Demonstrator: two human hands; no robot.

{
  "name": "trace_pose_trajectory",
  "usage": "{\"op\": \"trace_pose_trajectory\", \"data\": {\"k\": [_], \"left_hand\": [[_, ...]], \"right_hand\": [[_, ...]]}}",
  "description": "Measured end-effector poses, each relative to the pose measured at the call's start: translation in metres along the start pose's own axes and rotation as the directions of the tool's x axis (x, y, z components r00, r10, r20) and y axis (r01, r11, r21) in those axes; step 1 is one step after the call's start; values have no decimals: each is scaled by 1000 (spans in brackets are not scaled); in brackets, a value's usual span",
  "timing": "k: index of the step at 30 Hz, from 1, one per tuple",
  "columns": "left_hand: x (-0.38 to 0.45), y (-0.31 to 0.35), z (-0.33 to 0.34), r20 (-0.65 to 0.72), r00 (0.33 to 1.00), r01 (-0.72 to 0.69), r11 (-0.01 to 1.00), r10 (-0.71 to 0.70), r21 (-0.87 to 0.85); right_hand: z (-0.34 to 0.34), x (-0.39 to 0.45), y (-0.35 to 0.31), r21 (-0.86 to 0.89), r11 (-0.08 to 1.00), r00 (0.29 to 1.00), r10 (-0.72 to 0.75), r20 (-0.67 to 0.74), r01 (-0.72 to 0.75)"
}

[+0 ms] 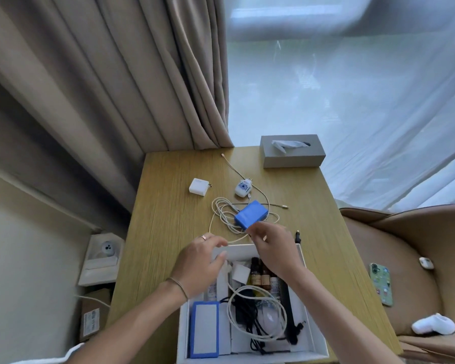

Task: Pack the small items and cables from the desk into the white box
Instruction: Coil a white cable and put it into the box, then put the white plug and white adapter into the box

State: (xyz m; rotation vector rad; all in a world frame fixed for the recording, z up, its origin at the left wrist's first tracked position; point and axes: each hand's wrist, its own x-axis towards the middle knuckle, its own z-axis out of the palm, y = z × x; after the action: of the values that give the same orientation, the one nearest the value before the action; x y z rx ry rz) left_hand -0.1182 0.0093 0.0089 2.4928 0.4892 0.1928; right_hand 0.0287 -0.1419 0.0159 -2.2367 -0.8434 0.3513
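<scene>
The white box (316, 334) lies open at the desk's near edge, holding a blue-edged block (204, 329), a coiled white cable (256, 312), black cords and small brown bottles (260, 274). My left hand (197, 266) rests over the box's far left corner, fingers relaxed. Just beyond the box's far rim, my right hand (269, 244) pinches the near corner of a blue box (250, 214), which lies on a tangle of white cables (223, 214). Farther back lie a white charger (199, 185) and a white-and-blue adapter (243, 188).
A grey tissue box (292, 151) stands at the desk's far right corner. A black plug (298, 235) lies right of my right hand. On the tan chair at the right are a phone (381, 283), an earbud case (426, 262) and a white sock (434, 324). Curtains hang behind.
</scene>
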Motion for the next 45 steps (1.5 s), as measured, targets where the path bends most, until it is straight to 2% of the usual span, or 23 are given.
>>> {"op": "trace_pose_trajectory", "data": {"k": [3, 9, 14, 20, 26, 31, 33, 36, 38, 39, 40, 42, 45], "left_hand": [[26, -4, -12, -18, 1000, 3, 1000, -3, -12], [83, -33, -28, 6, 994, 107, 994, -107, 28], [121, -75, -27, 68, 979, 189, 979, -194, 78], [148, -127, -17, 108, 951, 280, 956, -288, 87], [167, -157, -12, 153, 949, 258, 958, -275, 125], [184, -166, -8, 161, 960, 206, 967, -229, 148], [192, -170, -7, 164, 964, 185, 969, -211, 164], [206, -176, -5, 174, 966, 156, 968, -191, 198], [217, -181, -2, 175, 970, 128, 963, -171, 236], [223, -183, 0, 183, 970, 108, 961, -158, 256], [229, -185, 2, 196, 969, 91, 958, -148, 272], [241, -190, 6, 236, 960, 73, 952, -147, 298], [257, -199, 11, 323, 933, 54, 948, -160, 315]], "right_hand": [[3, 27, -5, 7, 1000, 1000, 14, -20, -14], [19, 100, -2, -16, 1000, 1000, 13, -28, -13], [45, 165, 21, -217, 976, 1000, -14, 0, 13], [77, 218, 49, -406, 910, 994, -38, 103, 77], [92, 253, 66, -622, 749, 946, -23, 322, 230], [100, 258, 82, -686, 678, 952, -66, 300, 264], [104, 254, 89, -685, 692, 966, -73, 249, 229], [106, 247, 85, -547, 835, 993, 0, 116, 64], [104, 242, 71, -306, 946, 992, 120, 31, -104], [102, 239, 62, -120, 971, 978, 210, 16, -207], [100, 235, 52, 92, 947, 951, 306, 35, -308], [96, 226, 35, 417, 783, 883, 450, 131, -461], [86, 212, 14, 636, 526, 801, 536, 268, -565]]}}
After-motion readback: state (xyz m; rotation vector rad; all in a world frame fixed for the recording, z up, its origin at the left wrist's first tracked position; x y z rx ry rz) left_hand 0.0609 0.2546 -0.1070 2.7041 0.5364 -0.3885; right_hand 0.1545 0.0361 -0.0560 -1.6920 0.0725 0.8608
